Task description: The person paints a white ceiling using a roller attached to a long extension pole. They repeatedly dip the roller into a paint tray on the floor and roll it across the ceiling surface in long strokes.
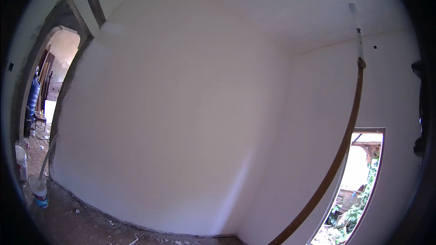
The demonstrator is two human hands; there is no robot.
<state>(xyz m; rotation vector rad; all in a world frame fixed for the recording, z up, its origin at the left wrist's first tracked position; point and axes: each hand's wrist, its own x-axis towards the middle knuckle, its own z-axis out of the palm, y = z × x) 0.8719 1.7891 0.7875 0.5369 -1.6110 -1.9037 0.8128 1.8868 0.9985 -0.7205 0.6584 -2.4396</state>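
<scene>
Neither my left hand nor my right hand shows. A long brown wooden pole [336,163] rises from the lower edge at the right, bowed by the lens. A metal rod [359,43] is joined to its top, with a pale cylindrical head, perhaps a roller [353,13], up against the white ceiling [245,0]. What holds the pole's lower end is out of frame. Behind it are a white painted wall [177,104] and, meeting it at a corner, a right-hand wall [309,90].
An open doorway [75,50] at the left shows debris, planks and a blue cylinder [33,91]. A bucket with a stick [39,197] and a white pail [20,163] stand nearby. Rubble lines the floor [81,218]. A narrow window [383,147] opens at the lower right.
</scene>
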